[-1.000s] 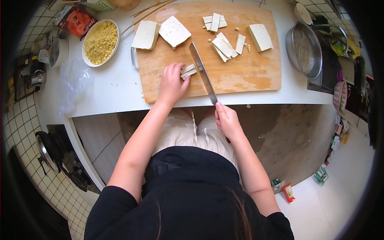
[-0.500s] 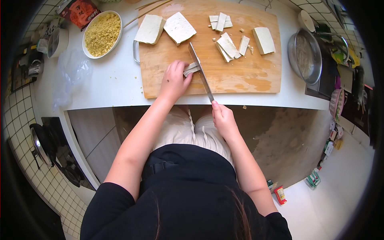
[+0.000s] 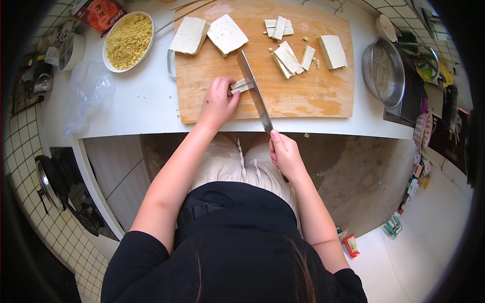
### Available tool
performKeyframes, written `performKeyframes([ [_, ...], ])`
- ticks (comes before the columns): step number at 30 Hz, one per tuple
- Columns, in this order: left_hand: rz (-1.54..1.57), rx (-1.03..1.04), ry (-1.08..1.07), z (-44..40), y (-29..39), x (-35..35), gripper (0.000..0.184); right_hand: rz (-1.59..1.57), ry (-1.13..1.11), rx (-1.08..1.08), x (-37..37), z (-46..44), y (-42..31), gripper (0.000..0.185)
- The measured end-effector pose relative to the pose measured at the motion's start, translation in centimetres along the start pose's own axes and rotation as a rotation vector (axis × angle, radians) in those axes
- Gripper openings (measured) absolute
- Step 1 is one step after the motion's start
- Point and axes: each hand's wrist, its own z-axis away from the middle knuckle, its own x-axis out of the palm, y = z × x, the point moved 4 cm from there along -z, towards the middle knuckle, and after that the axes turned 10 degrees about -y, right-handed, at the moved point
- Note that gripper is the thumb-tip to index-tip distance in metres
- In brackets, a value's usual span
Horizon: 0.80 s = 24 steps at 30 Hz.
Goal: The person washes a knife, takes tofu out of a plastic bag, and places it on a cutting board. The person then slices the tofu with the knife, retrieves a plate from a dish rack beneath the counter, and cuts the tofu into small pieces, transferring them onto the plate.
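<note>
On the board (image 3: 313,96), left hand (image 3: 218,99) holds white strips (image 3: 242,86) beside the knife (image 3: 256,93)

**White bowl (image 3: 119,70) and metal basin (image 3: 400,86) at opposite sides of the bench (image 3: 144,96)**

Heaped yellow crumbs (image 3: 128,42) fill the bowl at the left. Just beyond it lies a red packet (image 3: 101,16); thin wooden sticks (image 3: 178,18) lie to its right. A crumpled clear plastic bag (image 3: 90,88) rests nearer the front edge, with a pale tub (image 3: 76,53) behind. The basin's contents are hard to make out. Far left, dark cookware (image 3: 61,171) sits before wall tiles (image 3: 28,146). At lower right are a small red-and-yellow packet (image 3: 351,245) and a green-and-white item (image 3: 392,226).
</note>
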Motion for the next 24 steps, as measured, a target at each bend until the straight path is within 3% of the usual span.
performKeyframes([
  [6,0.0,0.007,0.005,0.0,0.0,0.1,0.026,0.057,0.019,-0.009,-0.2,-1.7,1.8,0.05],
  [18,-0.002,0.0,-0.009,0.1,0.0,0.2,0.029,0.629,0.212,-0.075,-1.2,1.1,-2.0,0.047],
  [24,-0.054,-0.024,0.061,1.3,0.1,-1.2,0.031,1.008,0.392,-0.385,-2.8,3.2,-3.2,0.038],
])
